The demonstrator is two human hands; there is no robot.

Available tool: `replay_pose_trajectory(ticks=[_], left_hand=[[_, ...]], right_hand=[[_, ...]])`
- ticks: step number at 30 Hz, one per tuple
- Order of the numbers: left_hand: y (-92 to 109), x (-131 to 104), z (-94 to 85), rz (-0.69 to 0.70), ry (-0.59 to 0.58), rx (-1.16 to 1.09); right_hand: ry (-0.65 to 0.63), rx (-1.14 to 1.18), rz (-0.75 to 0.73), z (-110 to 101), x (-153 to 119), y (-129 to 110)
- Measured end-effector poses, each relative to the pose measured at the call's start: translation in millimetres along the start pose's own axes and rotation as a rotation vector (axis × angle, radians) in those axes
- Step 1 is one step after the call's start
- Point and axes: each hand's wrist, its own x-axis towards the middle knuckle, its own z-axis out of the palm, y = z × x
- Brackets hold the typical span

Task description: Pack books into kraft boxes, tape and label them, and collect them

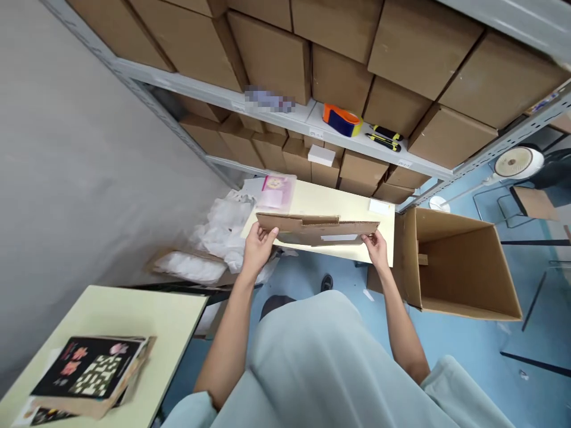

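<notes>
A flattened brown cardboard box (294,227) stretches between my hands above the cream table (312,199). My left hand (259,245) pinches its left end, thumb on the near side. At the other end, my right hand (375,246) has its fingers closed on the lower right corner. A white label (341,238) shows on the side facing me, near the right hand. Behind the cardboard, a pink and clear plastic packet (276,193) lies on the table's left part, and a small white card (379,206) lies at the right.
A metal shelf (312,125) full of brown boxes stands ahead, with a tape roll (342,120) and cutters (383,142) on it. A large open carton (464,261) stands right. White plastic wrap (227,229) heaps at left. A side table (173,315) holds stacked books (89,368).
</notes>
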Motion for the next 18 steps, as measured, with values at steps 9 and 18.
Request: replay_pose_trajectory(ticks=[9, 18], left_hand=[[-11.8, 82.6, 64.2, 0.118, -0.136, 0.087], [-36.4, 143.5, 90.2, -0.041, -0.431, 0.134]], right_hand=[[0.111, -0.083, 0.098, 16.3, 42.1, 42.6], [0.11, -0.159, 0.192, 70.2, 46.9, 9.4]])
